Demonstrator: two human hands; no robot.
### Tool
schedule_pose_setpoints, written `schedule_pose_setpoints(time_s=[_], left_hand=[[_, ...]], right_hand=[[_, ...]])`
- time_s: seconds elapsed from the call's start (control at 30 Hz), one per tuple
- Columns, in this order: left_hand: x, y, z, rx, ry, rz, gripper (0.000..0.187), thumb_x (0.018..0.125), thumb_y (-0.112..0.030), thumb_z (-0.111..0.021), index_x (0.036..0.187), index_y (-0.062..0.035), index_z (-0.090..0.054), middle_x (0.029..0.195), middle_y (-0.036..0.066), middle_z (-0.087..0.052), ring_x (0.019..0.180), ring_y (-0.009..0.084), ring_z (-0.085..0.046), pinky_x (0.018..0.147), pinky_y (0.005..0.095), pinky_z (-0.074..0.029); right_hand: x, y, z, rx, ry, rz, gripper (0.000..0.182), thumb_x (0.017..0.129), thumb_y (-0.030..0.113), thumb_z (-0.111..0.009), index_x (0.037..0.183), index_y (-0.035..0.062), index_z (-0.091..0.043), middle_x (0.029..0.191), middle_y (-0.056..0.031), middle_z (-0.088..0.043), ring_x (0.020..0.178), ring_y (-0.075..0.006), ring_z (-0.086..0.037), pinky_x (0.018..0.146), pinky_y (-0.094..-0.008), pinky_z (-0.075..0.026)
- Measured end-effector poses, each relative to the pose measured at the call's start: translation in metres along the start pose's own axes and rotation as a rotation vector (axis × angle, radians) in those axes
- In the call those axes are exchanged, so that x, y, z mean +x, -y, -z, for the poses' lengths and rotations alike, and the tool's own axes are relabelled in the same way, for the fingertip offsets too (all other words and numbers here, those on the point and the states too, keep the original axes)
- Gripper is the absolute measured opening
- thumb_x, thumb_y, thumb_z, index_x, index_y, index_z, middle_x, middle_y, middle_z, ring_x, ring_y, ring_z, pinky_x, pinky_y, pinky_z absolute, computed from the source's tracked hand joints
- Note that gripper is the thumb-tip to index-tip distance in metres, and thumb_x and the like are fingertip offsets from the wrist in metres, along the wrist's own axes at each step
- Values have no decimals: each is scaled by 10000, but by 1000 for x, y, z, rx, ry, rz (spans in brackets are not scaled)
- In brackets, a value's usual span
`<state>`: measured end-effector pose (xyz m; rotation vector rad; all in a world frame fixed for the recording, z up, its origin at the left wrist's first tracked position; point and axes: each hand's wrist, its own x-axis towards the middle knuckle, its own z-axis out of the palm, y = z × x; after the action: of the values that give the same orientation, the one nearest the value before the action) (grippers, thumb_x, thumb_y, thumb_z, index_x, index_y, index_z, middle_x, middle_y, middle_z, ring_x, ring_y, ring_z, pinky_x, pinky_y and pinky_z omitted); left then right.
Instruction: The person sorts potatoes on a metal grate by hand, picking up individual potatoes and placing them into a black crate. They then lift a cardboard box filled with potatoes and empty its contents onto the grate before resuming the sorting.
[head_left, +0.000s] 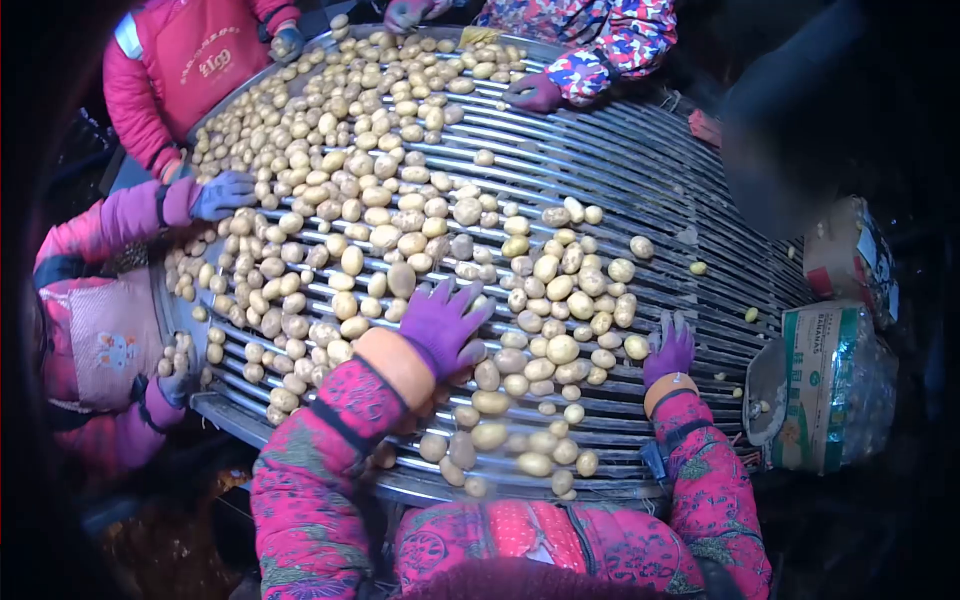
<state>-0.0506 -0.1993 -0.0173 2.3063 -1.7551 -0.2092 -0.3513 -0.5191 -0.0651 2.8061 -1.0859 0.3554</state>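
While spreading open the fingers of the left hand [438, 330] among potatoes [562, 349], holds the right hand [671, 350] with fingers extended, seemingly gripping nothing, near a round potato [636, 347] lying to its left on the barred bench [600, 160], without clear long axis, nearer to this hand.

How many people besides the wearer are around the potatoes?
3: a person in a red apron at upper left, a person in patterned sleeves at the top, and a person in a pink apron at left. Darkness may hide others.
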Motion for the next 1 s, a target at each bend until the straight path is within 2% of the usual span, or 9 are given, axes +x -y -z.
schedule_pose_setpoints(time_s=[0.13,0.2,0.23,0.33,0.4,0.47,0.67,0.8,1.0], left_hand=[[-57,35,26,-187,142,-211,653,759,-455,-699,1328,-179,-537,1317,143,-548,1159,366,-540,925,509,-444],[-47,47,66,-767,491,168,414,819,-302,-739,1196,-149,-665,1004,116,-708,913,245,-681,831,365,-532],[-38,60,66,-605,416,265,354,850,-257,-711,1180,-134,-680,1025,96,-710,954,178,-666,863,342,-521],[12,116,57,-850,1,597,304,877,-228,-668,1155,-104,-684,1012,99,-710,938,183,-668,821,330,-525],[33,158,26,-230,-229,606,248,848,-232,-652,1059,-112,-703,1044,151,-686,965,282,-668,826,390,-528],[43,157,13,98,-76,715,246,836,-273,-659,1030,-124,-685,1049,150,-677,978,332,-655,842,433,-522],[37,147,53,-358,90,613,395,823,-406,-530,1012,-108,-707,980,166,-707,940,318,-679,858,405,-536],[34,123,57,-32,83,666,428,734,-466,-632,988,-128,-700,994,163,-695,963,342,-664,860,428,-528],[19,100,44,55,178,729,297,816,-324,-669,1045,-135,-655,1064,155,-668,985,352,-647,858,440,-517]], right_hand=[[1,1,-1,-27,41,-38,587,812,204,-663,1367,164,-477,1415,-160,-438,1305,-374,-393,1081,-520,-298],[0,4,6,-11,38,-28,579,822,211,-656,1371,164,-475,1418,-155,-437,1305,-372,-390,1086,-517,-292],[1,4,5,-7,28,-30,575,830,219,-650,1373,158,-473,1417,-152,-439,1302,-368,-392,1087,-515,-291],[1,4,8,-13,51,-38,570,836,227,-645,1375,155,-473,1412,-153,-444,1295,-370,-397,1086,-514,-292],[0,2,5,13,60,-61,562,846,253,-636,1376,155,-476,1437,-142,-420,1312,-369,-375,1101,-517,-269],[2,6,9,-2,106,-97,554,853,258,-628,1376,153,-477,1457,-142,-398,1325,-369,-361,1109,-519,-257],[1,3,4,-26,75,-60,550,847,238,-639,1369,148,-489,1436,-144,-419,1306,-366,-382,1094,-520,-281],[1,3,3,-8,10,-28,532,846,231,-642,1353,157,-500,1420,-139,-433,1288,-361,-404,1081,-512,-301],[2,2,0,6,19,-43,535,845,230,-642,1356,174,-494,1422,-138,-432,1291,-359,-405,1079,-507,-303]])
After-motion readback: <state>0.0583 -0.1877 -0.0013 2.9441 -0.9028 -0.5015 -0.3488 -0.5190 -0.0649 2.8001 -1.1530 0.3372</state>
